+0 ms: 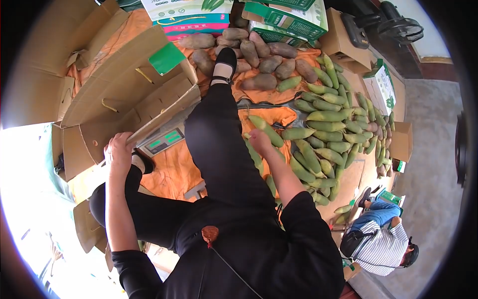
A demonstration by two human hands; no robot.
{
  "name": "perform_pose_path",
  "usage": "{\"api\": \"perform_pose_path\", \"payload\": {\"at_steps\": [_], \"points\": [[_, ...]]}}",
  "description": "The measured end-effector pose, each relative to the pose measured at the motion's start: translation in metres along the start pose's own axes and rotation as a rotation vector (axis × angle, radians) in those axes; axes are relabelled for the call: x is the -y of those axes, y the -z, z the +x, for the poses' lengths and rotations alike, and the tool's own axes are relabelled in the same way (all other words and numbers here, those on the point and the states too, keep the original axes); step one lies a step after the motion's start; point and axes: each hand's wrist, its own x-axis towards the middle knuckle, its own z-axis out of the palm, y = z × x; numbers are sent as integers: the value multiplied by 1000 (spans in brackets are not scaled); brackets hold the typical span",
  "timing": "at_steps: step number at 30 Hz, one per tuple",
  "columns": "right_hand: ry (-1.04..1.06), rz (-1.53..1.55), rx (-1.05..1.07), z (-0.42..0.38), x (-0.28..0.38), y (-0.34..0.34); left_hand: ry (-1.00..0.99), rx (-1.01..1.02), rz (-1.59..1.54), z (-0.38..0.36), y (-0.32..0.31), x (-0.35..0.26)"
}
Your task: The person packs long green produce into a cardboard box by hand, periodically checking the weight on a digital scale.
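An open cardboard box sits on a digital scale whose display is lit green. My left hand is closed on the box's near edge, fingers curled over the cardboard. My right hand is closed at the upper end of a green radish beside my leg; its fingertips are partly hidden. A second green radish lies right against that hand. To the right spreads a large heap of green radishes.
Several reddish-brown roots lie on an orange sheet ahead. Printed cartons stand at the back. A fan is at the upper right. Another person sits at the lower right. An open carton stands at the left.
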Motion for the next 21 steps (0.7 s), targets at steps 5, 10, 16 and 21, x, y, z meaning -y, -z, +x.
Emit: {"api": "perform_pose_path", "payload": {"at_steps": [5,10,16,21], "points": [[1,-503,181,20,0,-37,24,6,76,0,-4,-1],[-31,-504,224,26,-2,-24,24,-18,81,-1,-2,-2],[-138,-678,395,18,-7,-15,25,-56,74,0,-6,3],[-105,-754,314,30,-119,-92,35,-33,65,0,-8,5]]}}
